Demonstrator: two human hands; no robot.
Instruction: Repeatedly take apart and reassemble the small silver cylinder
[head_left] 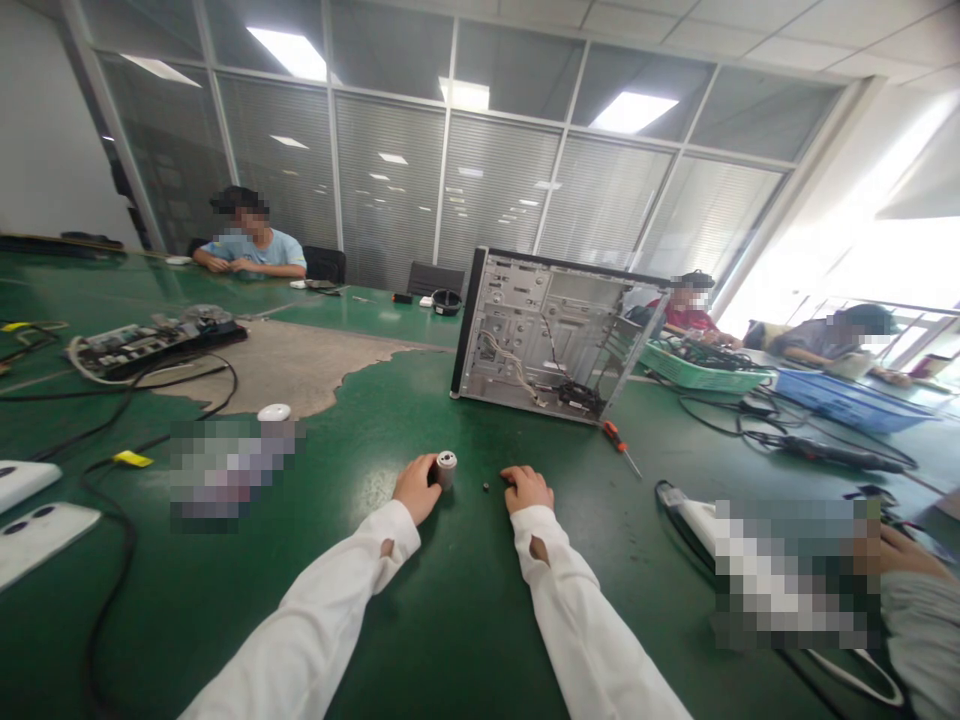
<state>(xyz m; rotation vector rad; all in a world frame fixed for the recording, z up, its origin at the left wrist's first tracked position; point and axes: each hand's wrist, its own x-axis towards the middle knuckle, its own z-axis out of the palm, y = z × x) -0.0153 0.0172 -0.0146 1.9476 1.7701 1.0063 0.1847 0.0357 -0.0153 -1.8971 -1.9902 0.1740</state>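
My left hand (418,489) is closed around the side of a small upright cylinder (446,470) with a pale top that has dark holes in it. To the right, my right hand (529,488) rests on the green table (480,620) with its fingers bent and a little apart, and nothing shows in it. A tiny dark round piece (486,487) lies on the table just left of my right fingertips, apart from them. Both of my forearms are in white sleeves.
An open computer case (551,330) stands ahead, with an orange screwdriver (615,437) beside it. Green (705,372) and blue (855,400) baskets and cables lie right. A circuit assembly (150,345) sits left. Another person's hand (911,550) is at the right edge; others sit farther off.
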